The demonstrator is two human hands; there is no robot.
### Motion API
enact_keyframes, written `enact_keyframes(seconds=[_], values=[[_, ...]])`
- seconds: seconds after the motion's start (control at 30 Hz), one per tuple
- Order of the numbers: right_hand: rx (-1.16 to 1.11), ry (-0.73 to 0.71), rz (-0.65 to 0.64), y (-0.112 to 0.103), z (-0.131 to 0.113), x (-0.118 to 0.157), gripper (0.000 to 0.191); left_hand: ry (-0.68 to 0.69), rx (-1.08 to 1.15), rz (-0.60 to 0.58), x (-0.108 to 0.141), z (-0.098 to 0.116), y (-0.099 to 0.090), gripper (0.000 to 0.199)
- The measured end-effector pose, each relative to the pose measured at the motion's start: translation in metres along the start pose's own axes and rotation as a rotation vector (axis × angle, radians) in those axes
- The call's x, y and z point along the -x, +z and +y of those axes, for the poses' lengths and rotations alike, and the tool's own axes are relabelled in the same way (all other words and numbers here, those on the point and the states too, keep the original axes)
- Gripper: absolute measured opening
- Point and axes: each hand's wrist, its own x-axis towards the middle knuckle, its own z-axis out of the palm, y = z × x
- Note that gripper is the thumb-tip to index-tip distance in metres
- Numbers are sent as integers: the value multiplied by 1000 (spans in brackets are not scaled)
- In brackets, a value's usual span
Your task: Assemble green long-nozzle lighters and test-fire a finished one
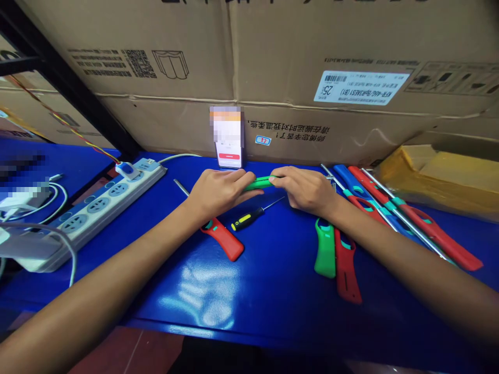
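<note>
Between my two hands is a green lighter handle [262,183], held level above the blue table. My left hand [220,191] grips its left end, and my right hand [306,189] pinches its right end. Below it lies a black and yellow screwdriver [248,218], its tip pointing to the upper right. A red lighter [226,240] rests beneath my left wrist. Under my right wrist are a green lighter [325,252] and another red lighter [346,270], side by side.
Several red and blue lighters [436,234] lie at the right beside a yellowish box [460,179]. A phone [229,140] leans on a large carton [171,117]. At the left are a power strip [97,205] and white cables.
</note>
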Motion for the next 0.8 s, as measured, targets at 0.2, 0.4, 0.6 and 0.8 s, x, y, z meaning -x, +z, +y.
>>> enact_keyframes(seconds=[0.2, 0.4, 0.6, 0.8], values=[[-70, 27, 60, -1, -4, -5, 35, -27, -1, 19, -3, 3, -2, 55], [-122, 103, 2, -5, -8, -11, 31, -12, -40, 43, -2, 7, 1, 54], [-161, 148, -13, -7, -9, -15, 27, -17, -63, 69, -2, 10, 3, 54], [-143, 166, -22, -8, -11, -16, 24, -16, -33, 70, -4, 15, 2, 54]])
